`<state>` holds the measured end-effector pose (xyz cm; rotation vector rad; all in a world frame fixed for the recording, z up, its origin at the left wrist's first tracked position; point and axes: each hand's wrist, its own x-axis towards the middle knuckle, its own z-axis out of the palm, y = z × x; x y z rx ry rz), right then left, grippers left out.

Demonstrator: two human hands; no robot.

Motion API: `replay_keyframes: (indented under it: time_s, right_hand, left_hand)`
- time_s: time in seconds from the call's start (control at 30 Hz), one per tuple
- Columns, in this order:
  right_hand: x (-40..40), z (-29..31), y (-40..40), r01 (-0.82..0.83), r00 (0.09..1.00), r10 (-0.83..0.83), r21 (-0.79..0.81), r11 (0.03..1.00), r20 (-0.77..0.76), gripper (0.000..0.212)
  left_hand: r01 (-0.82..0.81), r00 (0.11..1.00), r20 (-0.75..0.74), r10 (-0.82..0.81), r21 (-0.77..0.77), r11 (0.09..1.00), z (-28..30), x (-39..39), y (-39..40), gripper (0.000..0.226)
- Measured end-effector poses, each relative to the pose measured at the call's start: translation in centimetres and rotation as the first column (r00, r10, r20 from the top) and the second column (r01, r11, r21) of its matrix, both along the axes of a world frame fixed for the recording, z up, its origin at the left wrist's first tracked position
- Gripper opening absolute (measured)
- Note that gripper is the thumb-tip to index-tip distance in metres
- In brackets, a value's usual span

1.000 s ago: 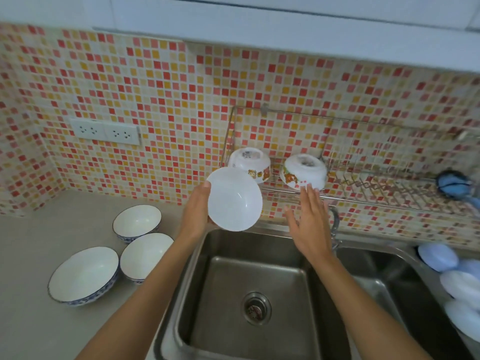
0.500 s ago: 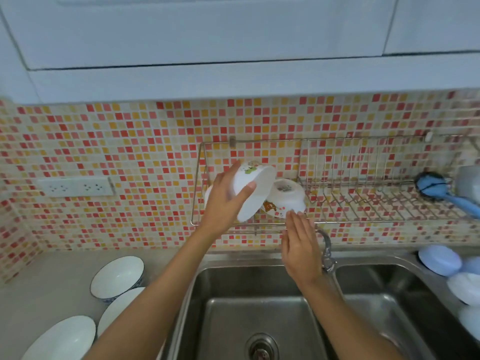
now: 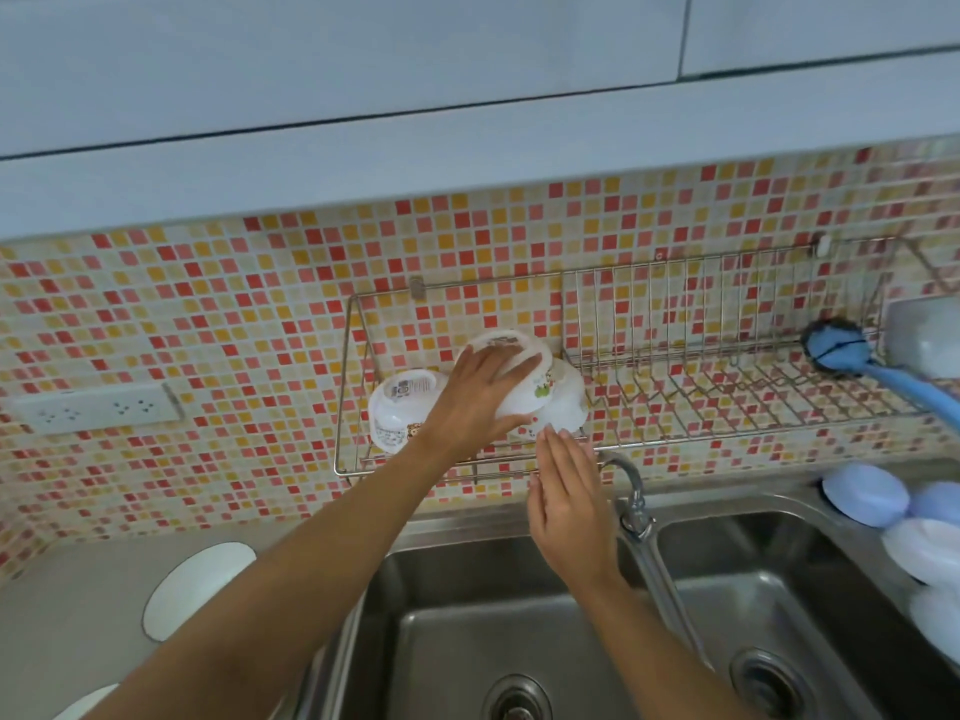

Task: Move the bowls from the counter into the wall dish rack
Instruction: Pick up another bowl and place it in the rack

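My left hand (image 3: 480,394) reaches toward one o'clock, fingers spread and curled in a grip; my right hand (image 3: 569,504) hovers flat, fingers pointing twelve.

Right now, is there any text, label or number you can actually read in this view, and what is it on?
None can be read.
Left bowl in the rack: dark printed label marks on its underside and side, too blurred to read.
Bowl under the left hand: cartoon prints only, no clear words.
Wall socket: no lettering visible.
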<state>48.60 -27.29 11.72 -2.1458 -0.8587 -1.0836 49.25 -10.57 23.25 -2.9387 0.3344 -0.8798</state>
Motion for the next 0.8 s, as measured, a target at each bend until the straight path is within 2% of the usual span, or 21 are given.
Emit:
replay_keyframes:
  time_s: [0.13,0.3,0.53,0.8]
  right_hand:
    - [0.1,-0.3,0.3,-0.005,1.0,0.005,0.01,1.0,0.0,0.044]
    - [0.2,-0.4,0.4,-0.023,0.999,0.023,0.028,0.999,-0.026,0.044]
    - [0.3,-0.5,0.4,-0.036,0.999,0.037,0.044,0.998,-0.029,0.044]
    - [0.2,-0.4,0.5,-0.028,0.999,0.03,0.045,0.999,-0.04,0.044]
  left_hand:
    - [0.005,1.0,0.009,-0.005,-0.078,0.997,-0.4,0.5,0.4,0.081]
    - [0.059,0.99,0.134,-0.031,-0.211,0.976,0.1,1.2,-0.7,0.077]
    - [0.087,0.995,-0.026,-0.092,-0.146,0.985,-1.0,2.8,-0.7,0.087]
    - [0.121,0.981,-0.134,-0.139,-0.136,0.983,-1.5,2.9,0.0,0.08]
